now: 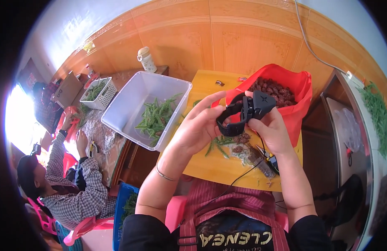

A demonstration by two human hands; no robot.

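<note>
Both of my hands are raised over a small yellow table (pixel 214 165) and hold a black strap-on device (pixel 247 113) with a wrist band. My left hand (pixel 197 125) grips the band's loop from the left. My right hand (pixel 270 125) holds the boxy body from the right. A thin black cable (pixel 243 173) hangs from the device down toward my lap. Below my hands, green sprigs (pixel 220 145) and dark brown bits lie on the table. A red bag (pixel 296 94) full of dark brown fruit stands just behind.
A clear plastic tub (pixel 130 104) with green sprigs sits to the left. Further left, another person in a checked shirt (pixel 82 188) works at a table with a white basket (pixel 99 92) of greens. A metal cabinet (pixel 356 138) stands at right. A blue crate (pixel 122 209) sits by my knee.
</note>
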